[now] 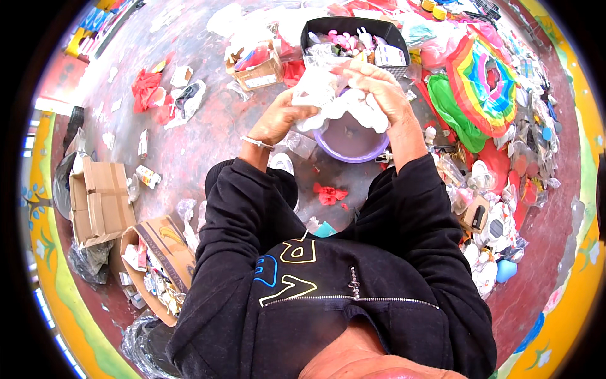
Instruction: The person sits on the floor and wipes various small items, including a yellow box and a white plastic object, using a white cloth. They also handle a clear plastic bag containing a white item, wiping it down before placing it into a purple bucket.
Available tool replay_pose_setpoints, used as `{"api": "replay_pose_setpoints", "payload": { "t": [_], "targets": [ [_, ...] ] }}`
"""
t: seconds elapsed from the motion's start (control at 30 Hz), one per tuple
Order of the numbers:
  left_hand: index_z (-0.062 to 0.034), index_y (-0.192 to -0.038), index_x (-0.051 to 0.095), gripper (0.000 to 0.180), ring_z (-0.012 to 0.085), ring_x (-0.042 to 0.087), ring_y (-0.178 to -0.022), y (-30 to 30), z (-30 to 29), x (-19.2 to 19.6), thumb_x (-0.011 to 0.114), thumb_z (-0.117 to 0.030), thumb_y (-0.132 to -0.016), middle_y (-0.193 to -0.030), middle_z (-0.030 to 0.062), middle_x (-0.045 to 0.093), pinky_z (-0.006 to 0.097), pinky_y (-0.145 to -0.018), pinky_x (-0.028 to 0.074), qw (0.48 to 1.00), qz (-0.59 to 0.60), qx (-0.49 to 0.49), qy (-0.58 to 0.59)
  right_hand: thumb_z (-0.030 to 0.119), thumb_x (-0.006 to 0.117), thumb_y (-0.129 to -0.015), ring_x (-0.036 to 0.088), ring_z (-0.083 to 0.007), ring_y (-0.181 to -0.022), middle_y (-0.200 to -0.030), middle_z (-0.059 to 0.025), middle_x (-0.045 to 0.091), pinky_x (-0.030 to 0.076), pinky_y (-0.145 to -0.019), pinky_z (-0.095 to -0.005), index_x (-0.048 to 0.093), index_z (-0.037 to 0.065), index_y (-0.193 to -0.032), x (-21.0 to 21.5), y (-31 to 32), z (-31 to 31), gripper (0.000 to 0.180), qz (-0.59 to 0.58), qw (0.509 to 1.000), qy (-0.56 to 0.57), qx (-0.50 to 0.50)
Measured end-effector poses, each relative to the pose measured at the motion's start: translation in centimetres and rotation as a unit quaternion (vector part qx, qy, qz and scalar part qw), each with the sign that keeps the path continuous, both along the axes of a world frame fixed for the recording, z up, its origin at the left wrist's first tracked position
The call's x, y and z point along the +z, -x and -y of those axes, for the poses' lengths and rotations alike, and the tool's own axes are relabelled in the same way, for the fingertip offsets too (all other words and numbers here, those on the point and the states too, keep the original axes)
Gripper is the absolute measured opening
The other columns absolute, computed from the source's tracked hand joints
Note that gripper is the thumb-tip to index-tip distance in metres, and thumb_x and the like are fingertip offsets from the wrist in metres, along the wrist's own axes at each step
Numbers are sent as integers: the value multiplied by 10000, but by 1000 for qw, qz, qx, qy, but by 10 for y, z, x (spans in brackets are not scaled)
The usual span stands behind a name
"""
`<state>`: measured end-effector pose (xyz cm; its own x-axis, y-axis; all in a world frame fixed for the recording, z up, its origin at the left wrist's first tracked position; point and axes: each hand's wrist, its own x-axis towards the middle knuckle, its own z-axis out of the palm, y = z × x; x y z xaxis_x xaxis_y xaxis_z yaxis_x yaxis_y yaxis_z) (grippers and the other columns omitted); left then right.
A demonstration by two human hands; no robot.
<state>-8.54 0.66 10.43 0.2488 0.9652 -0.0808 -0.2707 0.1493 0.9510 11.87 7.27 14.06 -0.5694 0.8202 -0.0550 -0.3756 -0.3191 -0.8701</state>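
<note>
Both my hands hold a crumpled white cloth (360, 110) up over a round purple basin (349, 157). My left hand (278, 117) pinches one end of the cloth, thumb in front, with a pale band on the wrist. At the other side, my right hand (383, 91) grips the cloth with its fingers bent over the top; some fingertips are hidden by the folds. Greyish liquid shows in the basin below the cloth, which covers much of the far rim.
Beyond the basin stands a black crate (319, 26) of toys and packages, beside an open cardboard box (262, 71). Heaped items and a rainbow-coloured ring (463, 74) lie to the right. At left are cardboard boxes (113, 202); red scraps (329, 194) lie between my legs.
</note>
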Motion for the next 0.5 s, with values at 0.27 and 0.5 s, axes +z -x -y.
{"api": "replay_pose_setpoints", "payload": {
  "t": [0.27,0.5],
  "targets": [
    [48,-1217,427,519,251,639,-884,-1,8,18,623,-59,-749,-1061,151,604,297,-730,522,988,118,-82,57,51,530,-860,579,-65,-770,-990,-76,641,469,-686,-181,593,-36,-1116,-18,-12,-14,277,250,961,-116,8],
    [39,-1312,341,610,212,610,-947,-2,6,4,615,-31,-772,-1093,134,590,298,-780,507,995,64,-54,47,97,562,-836,466,-35,-496,-786,-31,642,368,-446,-193,638,12,-1053,-26,0,-9,246,198,973,-106,-51]
  ]
}}
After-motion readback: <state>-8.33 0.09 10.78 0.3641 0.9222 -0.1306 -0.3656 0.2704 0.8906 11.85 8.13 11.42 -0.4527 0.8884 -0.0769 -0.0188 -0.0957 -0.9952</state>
